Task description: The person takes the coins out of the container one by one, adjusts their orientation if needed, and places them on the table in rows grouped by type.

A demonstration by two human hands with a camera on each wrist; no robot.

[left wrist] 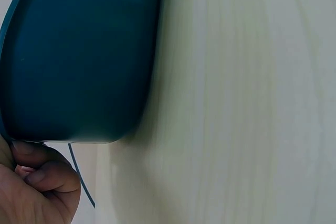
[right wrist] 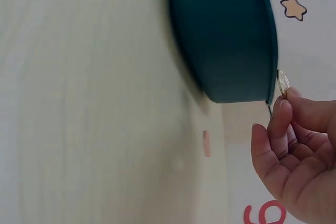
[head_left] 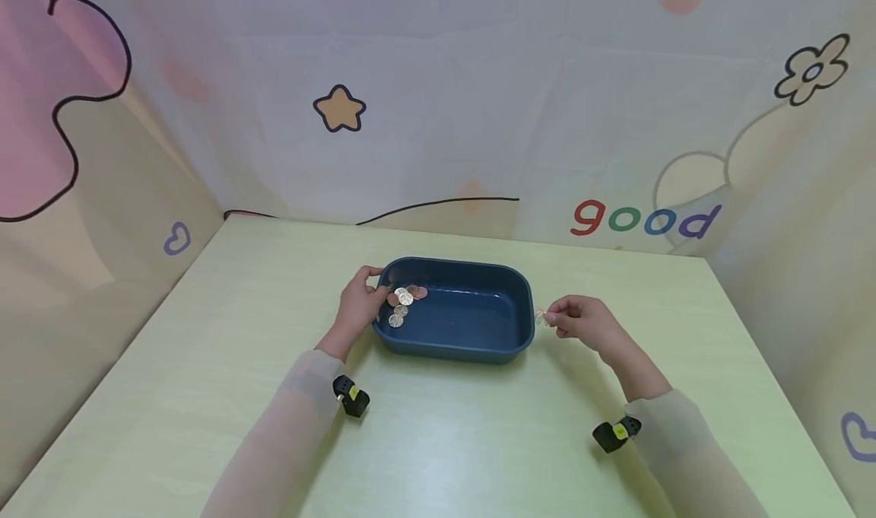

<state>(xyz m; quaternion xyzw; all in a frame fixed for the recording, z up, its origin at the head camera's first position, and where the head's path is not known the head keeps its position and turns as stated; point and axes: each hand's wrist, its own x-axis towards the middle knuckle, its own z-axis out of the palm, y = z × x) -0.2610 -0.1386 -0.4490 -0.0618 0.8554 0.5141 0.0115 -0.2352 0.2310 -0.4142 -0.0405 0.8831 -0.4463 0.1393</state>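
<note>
A dark blue rectangular basin (head_left: pixel 472 349) stands on the table, with several gold and copper coins (head_left: pixel 405 299) lying in its left end. My left hand (head_left: pixel 360 301) grips the basin's left end at the rim; in the left wrist view its curled fingers (left wrist: pixel 52 174) touch the basin's end wall. Just outside the opposite end, my right hand (head_left: pixel 587 322) pinches a shiny gold coin (right wrist: pixel 283 82) between thumb and fingertips. That coin is close to the rim in the right wrist view; whether it touches cannot be told.
The pale green table (head_left: pixel 438 442) extends around the basin. Behind it hangs a printed cloth backdrop (head_left: pixel 438 122) with a star and the word "good", and cloth also rises at both sides. Each wrist carries a small black camera (head_left: pixel 351 396).
</note>
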